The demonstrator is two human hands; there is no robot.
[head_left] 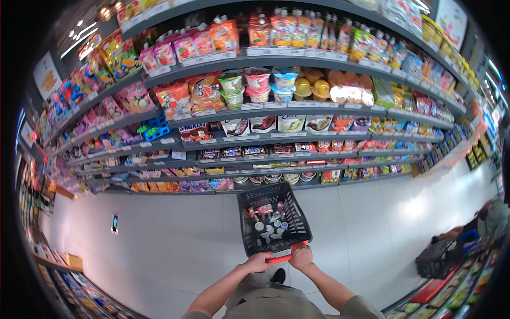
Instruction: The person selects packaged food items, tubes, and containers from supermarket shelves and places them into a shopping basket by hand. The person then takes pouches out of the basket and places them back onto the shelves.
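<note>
A black shopping basket (304, 220) with slotted sides stands in front of me, its red handle (280, 259) towards my body. My left hand (258, 262) is wrapped round the left end of the handle. Round the right end, my right hand (302, 255) is closed as well. Inside the basket lie several small goods, among them a pink-and-red pack (264, 209), a round white-lidded tub (259, 226) and some crumpled white pieces (271, 233) too small to name.
Curved shelves (255, 112) of snacks, jelly cups and pouches span the far side. Another person (494, 220) is at the right, near a second black basket (438, 258). Low racks (79, 290) stand at the lower left. Pale tiled floor (175, 228) lies between.
</note>
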